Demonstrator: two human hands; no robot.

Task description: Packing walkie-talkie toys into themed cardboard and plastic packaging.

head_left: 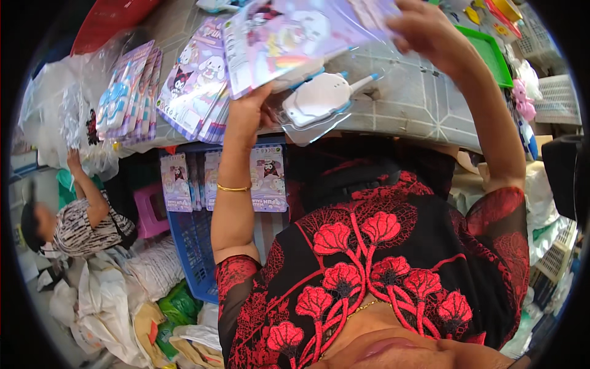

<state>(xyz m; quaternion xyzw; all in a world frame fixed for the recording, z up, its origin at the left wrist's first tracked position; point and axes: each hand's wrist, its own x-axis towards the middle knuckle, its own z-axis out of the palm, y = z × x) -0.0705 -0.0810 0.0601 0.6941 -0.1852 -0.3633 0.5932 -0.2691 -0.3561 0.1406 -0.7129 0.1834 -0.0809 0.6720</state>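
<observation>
Evidently, in the head view, a purple card [301, 43] is held up over the grey tiled tabletop [424, 114], near its front edge. Cartoon animals, one white and one dark, and a small rainbow decorate its pastel face; its outline is roughly rectangular. Just below it sits a white toy handset [316, 98] with a rounded, scalloped body, pale-blue trim and a stubby, blue-tipped aerial, seen within a clear plastic shell [310, 132] that catches the light.

The left hand [251, 114] pinches the card's lower left corner, its fingers curled in beneath. The right hand [424, 34] is blurred at the upper right end of the card, fingers bent; whether they grip the card or plastic I cannot tell.

Left of the card lie a fanned stack of similar cards [195, 80] and a row of filled packs [126, 98] bearing blue-and-white toys. More packs [246, 178] hang over a blue basket [190, 252] below. A green tray [488, 55] stands at the right.
</observation>
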